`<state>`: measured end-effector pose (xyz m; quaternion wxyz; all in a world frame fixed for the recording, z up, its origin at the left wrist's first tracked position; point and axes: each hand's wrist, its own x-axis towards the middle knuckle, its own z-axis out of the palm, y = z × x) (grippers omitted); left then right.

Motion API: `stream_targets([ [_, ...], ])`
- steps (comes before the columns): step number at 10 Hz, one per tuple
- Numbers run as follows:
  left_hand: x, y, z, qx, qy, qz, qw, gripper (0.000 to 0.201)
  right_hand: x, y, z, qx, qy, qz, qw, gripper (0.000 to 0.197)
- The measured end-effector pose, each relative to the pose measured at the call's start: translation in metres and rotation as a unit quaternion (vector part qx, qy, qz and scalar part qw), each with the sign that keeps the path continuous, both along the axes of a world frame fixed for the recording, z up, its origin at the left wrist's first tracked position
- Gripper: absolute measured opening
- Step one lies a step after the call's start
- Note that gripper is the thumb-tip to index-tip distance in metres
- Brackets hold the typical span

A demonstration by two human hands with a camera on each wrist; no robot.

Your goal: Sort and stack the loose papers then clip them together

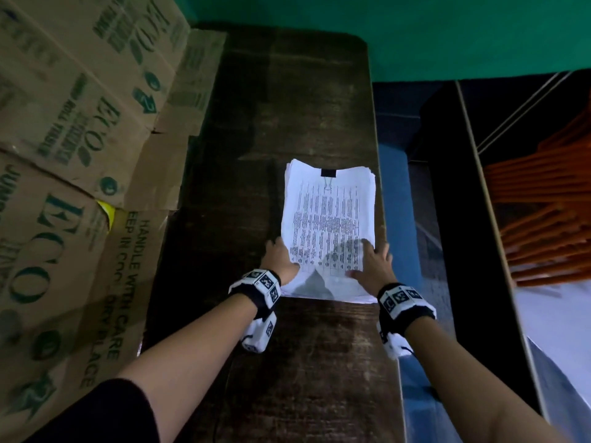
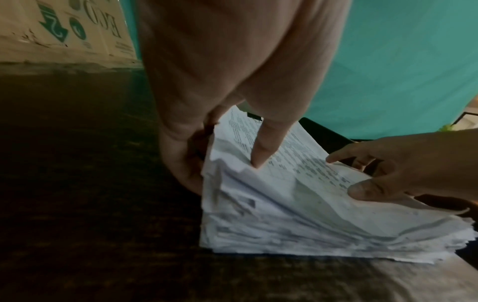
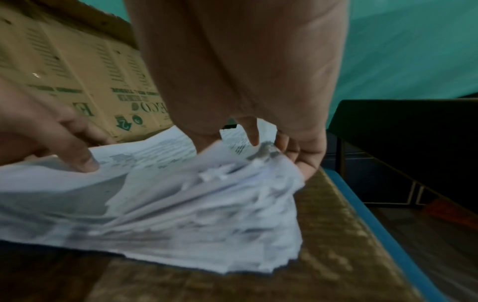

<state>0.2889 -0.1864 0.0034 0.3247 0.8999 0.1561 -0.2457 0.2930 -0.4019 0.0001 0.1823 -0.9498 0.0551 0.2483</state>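
Observation:
A thick stack of printed white papers [image 1: 329,219] lies on the dark wooden table [image 1: 287,100], near its right edge. A black binder clip [image 1: 328,174] sits on the middle of the stack's far edge. My left hand [image 1: 281,257] holds the stack's near left edge, thumb on the top sheet and fingers [image 2: 186,163] down the side. On the near right edge my right hand [image 1: 371,260] grips the same way, fingers [image 3: 305,155] curled round the side. The near ends of the sheets [image 2: 297,214] fan apart and rise slightly.
Printed cardboard boxes [image 1: 80,123] are piled along the table's left side. The table's blue right edge [image 1: 393,193] runs just beside the stack, with a drop past it. Orange slats [image 1: 543,219] lie farther right. A teal wall [image 1: 415,33] stands behind.

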Motion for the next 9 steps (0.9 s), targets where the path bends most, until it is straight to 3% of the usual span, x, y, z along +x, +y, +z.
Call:
stream_targets([
  [3, 0.035, -0.014, 0.002, -0.010, -0.044, 0.022, 0.999, 0.089, 0.048, -0.006, 0.007, -0.020, -0.001, -0.029, 0.999, 0.077],
  [7, 0.056, -0.026, 0.000, 0.022, -0.016, 0.041, 0.999, 0.085, 0.069, -0.010, 0.007, -0.049, 0.006, -0.011, 0.999, 0.074],
  [9, 0.044, -0.016, 0.020, -0.004, 0.004, 0.047, 0.999, 0.086, 0.051, -0.016, 0.033, -0.020, 0.012, -0.018, 1.000, 0.075],
])
